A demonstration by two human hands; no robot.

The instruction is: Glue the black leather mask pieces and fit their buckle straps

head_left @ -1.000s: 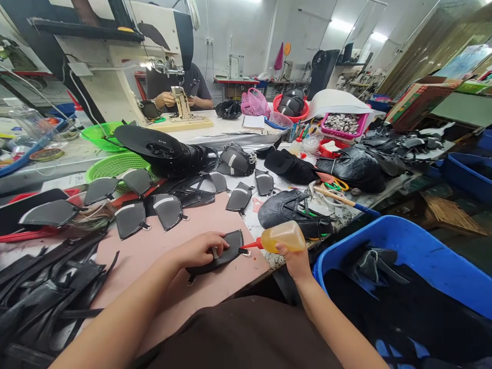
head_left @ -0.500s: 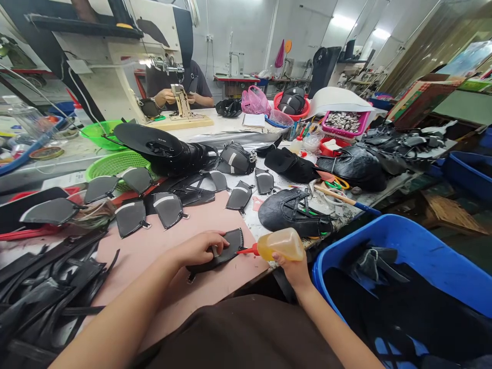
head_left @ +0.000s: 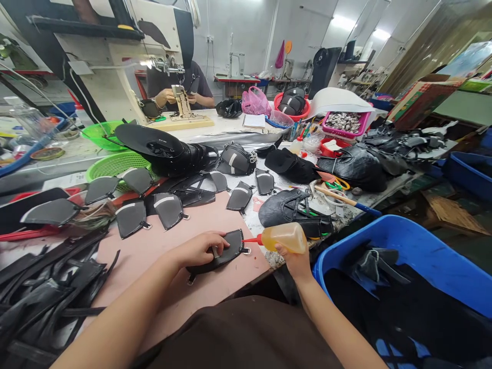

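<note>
Left hand [head_left: 202,250] pressing piece [head_left: 233,242] onto pink sheet [head_left: 223,212]; gripping or not, cannot tell. Right hand [head_left: 296,262] grasping bottle [head_left: 287,238], red tip [head_left: 252,240] meeting piece's edge. Edge work progressing, finished share unclear; similar pieces [head_left: 168,210] lying beyond left hand.

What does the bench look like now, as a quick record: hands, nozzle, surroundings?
Left hand: on dark panel
Right hand: holding bottle, tipped sideways, yellow liquid inside
Nozzle: red, at panel's right end; contact unclear
Under panel: pink sheet
Beyond: grey pieces
Right side: blue tub, dark material inside
</note>
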